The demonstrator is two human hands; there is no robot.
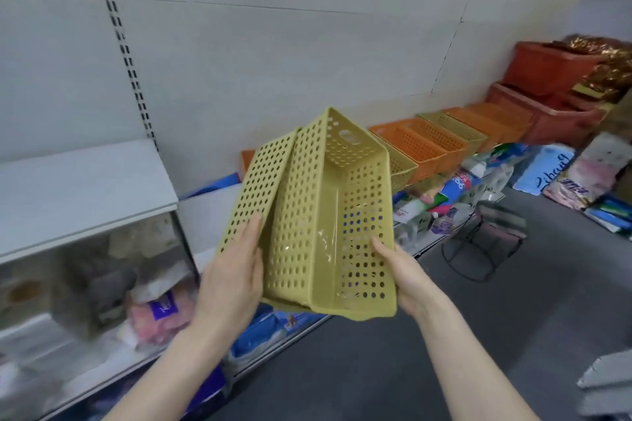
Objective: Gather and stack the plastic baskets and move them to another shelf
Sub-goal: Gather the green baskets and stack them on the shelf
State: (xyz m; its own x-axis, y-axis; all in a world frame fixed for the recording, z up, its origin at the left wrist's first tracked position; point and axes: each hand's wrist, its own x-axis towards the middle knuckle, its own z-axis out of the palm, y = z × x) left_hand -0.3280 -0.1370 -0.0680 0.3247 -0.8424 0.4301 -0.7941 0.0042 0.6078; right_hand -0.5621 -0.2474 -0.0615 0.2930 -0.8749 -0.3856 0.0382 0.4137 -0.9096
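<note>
Two yellow-green perforated plastic baskets are held in front of me, tilted on their sides. The inner basket (337, 211) sits partly nested in the outer basket (254, 194), whose wall fans out to the left. My left hand (232, 280) grips the outer one's left wall. My right hand (407, 275) holds the right rim of the inner one. Behind them, a row of orange baskets (415, 146) and yellow-green baskets (455, 128) stands on the shelf along the wall.
Two large red-brown crates (547, 105) stand at the row's far end with gold packets beside them. Packaged goods fill the low shelf (444, 201) and floor at right. A black wire stool (485, 242) stands on the grey floor. A white shelf board (78, 188) is at left.
</note>
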